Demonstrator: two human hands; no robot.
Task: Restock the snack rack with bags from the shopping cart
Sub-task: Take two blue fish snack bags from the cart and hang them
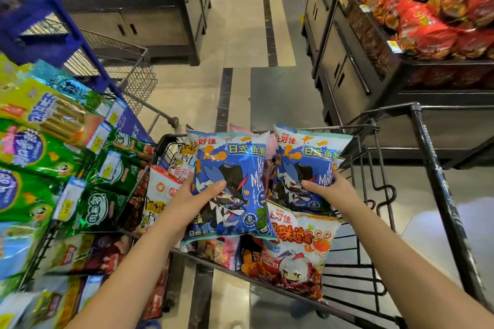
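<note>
Two blue bags up at once, one per hand, both over the cart basket

Rack, far left: packed tight with green and yellow packs, price tags jutting from the front. No free slot visible from here. Risk: a bag pushed in catches a tag or knocks a neighbouring pack loose

Left hand: thumb across the front of the left bag, fingers hidden behind it, a grip at the lower left side only. Bag is puffed and glossy, so I judge it could slide out on a quick swing

Right bag sits just beside the left one, edges nearly touching. Right hand: thumb on the front, fingers curled round the right edge. It has the longer reach to the rack and would cross the left arm

Crab bag lies loose below, partly under both; a low lift may drag it

Cart: near-left rim lies close to the rack, so bags must clear it. Open room is ahead, along the aisle; the noodle shelf closes the right
</note>
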